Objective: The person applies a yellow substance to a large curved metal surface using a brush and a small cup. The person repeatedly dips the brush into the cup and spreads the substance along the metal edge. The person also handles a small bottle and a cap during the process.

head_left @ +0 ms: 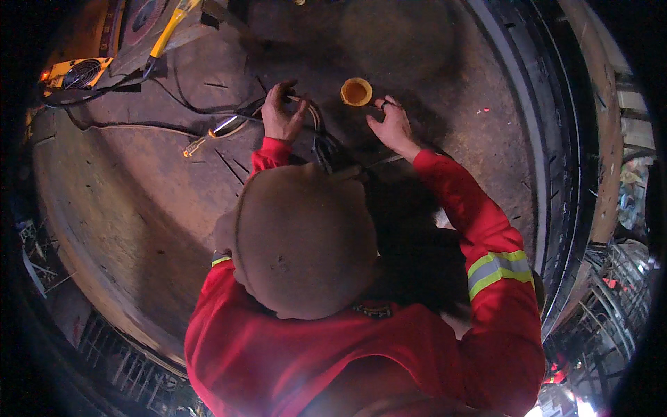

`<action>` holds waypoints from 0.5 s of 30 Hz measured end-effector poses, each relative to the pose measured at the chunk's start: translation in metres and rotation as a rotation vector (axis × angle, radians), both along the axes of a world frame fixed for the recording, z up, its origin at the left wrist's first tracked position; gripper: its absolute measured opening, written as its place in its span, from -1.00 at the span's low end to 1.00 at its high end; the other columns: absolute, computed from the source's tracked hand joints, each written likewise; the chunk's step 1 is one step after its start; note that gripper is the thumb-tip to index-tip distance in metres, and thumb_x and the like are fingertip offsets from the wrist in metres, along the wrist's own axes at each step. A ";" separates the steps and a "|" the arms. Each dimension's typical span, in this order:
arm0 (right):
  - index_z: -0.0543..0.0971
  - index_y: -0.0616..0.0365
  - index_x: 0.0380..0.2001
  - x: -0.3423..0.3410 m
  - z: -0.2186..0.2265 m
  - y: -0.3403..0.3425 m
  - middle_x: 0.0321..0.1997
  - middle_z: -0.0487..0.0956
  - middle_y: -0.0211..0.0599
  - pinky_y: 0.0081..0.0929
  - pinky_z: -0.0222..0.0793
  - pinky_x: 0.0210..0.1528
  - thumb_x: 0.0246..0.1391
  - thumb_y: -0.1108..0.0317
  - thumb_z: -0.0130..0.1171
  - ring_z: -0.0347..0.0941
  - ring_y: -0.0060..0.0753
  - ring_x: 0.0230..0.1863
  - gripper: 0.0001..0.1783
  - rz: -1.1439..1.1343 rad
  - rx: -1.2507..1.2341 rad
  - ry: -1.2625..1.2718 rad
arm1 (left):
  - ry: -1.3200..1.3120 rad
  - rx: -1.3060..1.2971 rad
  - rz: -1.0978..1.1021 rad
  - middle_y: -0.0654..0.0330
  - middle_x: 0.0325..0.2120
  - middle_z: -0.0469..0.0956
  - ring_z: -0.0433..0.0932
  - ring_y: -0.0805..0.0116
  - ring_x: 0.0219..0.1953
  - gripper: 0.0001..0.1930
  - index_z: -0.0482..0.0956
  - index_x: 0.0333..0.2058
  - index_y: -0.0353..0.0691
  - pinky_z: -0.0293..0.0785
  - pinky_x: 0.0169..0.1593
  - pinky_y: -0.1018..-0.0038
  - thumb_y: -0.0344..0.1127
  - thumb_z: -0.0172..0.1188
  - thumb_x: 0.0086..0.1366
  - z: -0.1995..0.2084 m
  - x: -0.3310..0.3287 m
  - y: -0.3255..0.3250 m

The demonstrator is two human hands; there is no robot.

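Observation:
My left hand (281, 118) has its fingers curled round a tan cable (313, 110), beside several black cables (332, 151); part of the grip is hidden. To its left, a screwdriver (196, 146) with an amber handle lies on the brown, rusty-looking surface (187, 187), its metal shaft toward the hand. My right hand (396, 130) is open, thumb and forefinger apart, with nothing visible between them. Just beyond its fingertips stands a small round yellow cup (356, 92) with orange-brown contents. The hand appears not to touch it. A brown head covering (302, 240) hides what is below the hands.
A yellow-handled corded tool (167, 31) lies at the upper left near a round reddish disc (142, 15). A yellow unit with a fan (80, 73) stands farther left. Black cords cross the surface. A curved raised wall (118, 243) borders the left, a dark curved rim (549, 139) the right.

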State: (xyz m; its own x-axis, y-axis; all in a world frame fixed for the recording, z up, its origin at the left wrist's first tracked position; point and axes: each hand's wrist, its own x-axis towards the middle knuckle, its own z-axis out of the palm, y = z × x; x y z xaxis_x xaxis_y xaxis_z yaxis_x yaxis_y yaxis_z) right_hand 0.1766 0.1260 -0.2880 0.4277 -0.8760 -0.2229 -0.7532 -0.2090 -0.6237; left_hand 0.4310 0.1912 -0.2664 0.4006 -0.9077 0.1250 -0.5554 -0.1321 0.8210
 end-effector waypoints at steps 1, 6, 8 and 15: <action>0.51 0.24 -0.08 -0.001 -0.003 0.000 0.15 0.38 0.08 -0.26 0.23 0.19 -0.08 0.22 0.25 0.27 0.03 0.19 -0.52 0.007 0.004 -0.006 | 0.005 0.002 -0.004 0.20 -0.35 0.53 0.50 0.44 -0.30 -0.57 0.50 -0.09 -0.25 0.44 -0.19 0.52 -0.36 0.36 0.03 -0.003 0.000 0.000; 0.51 0.21 -0.06 -0.005 0.003 0.002 0.18 0.35 0.07 -0.21 0.17 0.24 -0.08 0.21 0.25 0.24 0.05 0.21 -0.51 0.042 0.002 -0.015 | 0.032 0.047 0.017 0.09 -0.34 0.53 0.54 0.22 -0.27 -0.55 0.50 -0.11 -0.24 0.45 -0.19 0.38 -0.25 0.34 -0.01 -0.001 -0.008 0.001; 0.50 0.20 -0.06 -0.006 0.005 0.000 0.18 0.35 0.04 -0.20 0.16 0.25 -0.09 0.20 0.25 0.21 0.04 0.23 -0.50 0.086 0.000 -0.005 | 0.011 0.041 0.015 0.08 -0.34 0.53 0.54 0.19 -0.26 -0.54 0.50 -0.11 -0.25 0.44 -0.17 0.36 -0.22 0.34 0.00 0.000 -0.008 0.001; 0.49 0.18 -0.05 -0.018 0.021 -0.002 0.06 0.38 -0.11 -0.21 0.17 0.23 -0.10 0.17 0.25 0.21 -0.02 0.21 -0.48 0.222 -0.009 0.116 | 0.012 0.035 0.006 0.12 -0.33 0.54 0.51 0.35 -0.25 -0.53 0.49 -0.07 -0.28 0.43 -0.13 0.44 -0.24 0.35 0.05 0.004 -0.008 0.008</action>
